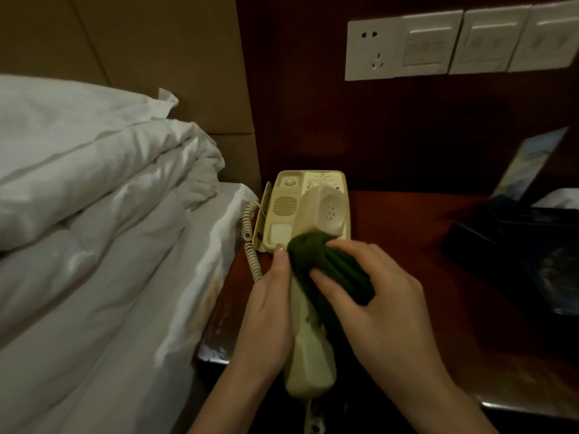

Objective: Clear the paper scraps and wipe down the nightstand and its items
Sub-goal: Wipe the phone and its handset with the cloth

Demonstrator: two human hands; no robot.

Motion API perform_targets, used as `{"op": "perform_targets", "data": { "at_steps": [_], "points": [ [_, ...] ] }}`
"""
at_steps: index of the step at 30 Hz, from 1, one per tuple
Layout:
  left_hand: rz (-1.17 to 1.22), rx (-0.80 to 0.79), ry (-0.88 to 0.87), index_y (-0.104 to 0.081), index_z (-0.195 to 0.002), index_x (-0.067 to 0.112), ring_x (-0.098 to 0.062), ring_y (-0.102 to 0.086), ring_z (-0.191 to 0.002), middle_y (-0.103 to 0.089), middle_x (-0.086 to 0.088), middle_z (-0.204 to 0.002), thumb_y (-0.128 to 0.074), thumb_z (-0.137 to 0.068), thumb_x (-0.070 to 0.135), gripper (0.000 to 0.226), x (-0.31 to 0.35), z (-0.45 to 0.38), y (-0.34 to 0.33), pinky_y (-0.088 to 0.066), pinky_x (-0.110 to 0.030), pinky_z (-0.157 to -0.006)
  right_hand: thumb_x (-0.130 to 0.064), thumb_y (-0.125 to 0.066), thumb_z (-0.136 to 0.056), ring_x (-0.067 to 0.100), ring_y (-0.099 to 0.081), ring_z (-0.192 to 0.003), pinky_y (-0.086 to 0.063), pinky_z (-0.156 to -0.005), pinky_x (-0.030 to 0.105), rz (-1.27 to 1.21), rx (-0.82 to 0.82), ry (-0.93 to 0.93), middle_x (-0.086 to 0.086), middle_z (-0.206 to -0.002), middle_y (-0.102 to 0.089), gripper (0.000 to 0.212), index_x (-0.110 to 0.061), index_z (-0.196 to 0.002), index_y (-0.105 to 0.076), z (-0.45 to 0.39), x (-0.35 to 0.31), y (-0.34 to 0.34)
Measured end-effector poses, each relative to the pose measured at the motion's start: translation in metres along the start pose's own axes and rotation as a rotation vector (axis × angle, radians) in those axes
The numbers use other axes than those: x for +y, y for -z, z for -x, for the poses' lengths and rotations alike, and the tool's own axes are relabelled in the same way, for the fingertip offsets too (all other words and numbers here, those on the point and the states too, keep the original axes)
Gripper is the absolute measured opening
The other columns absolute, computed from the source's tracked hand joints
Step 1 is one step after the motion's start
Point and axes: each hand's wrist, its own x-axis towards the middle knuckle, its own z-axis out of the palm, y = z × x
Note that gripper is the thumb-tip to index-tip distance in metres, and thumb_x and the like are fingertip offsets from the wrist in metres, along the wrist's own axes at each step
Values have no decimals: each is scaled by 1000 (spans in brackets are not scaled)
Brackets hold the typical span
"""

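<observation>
A cream telephone handset (308, 349) is lifted off its base and held lengthwise over the dark red nightstand (407, 233). My left hand (266, 308) grips the handset from its left side. My right hand (372, 296) holds a bunched dark green cloth (326, 264) pressed against the middle of the handset. The cream phone base (282, 211) sits at the nightstand's back left, its coiled cord (250, 242) hanging down the left side. No paper scraps show on the visible nightstand surface.
A bed with rumpled white bedding (103, 220) lies close on the left. A dark tissue box (532, 255) and an upright card (529, 164) stand at the right. White sockets and switches (438, 42) line the wall above.
</observation>
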Motion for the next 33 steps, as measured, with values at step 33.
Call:
{"op": "perform_targets", "data": {
  "at_steps": [33],
  "points": [
    [274,-10,219,-69,-135,29,-16,-74,-115,-77,2,-123,-63,-99,50,43,-7,-11,26,-57,-38,-102,-38,-77,-79,4,-68,-107,-54,-86,17,-276,-112,50,-17,-111,-70,34,-40,-111,-71,8,-11,-12]
  ]
}}
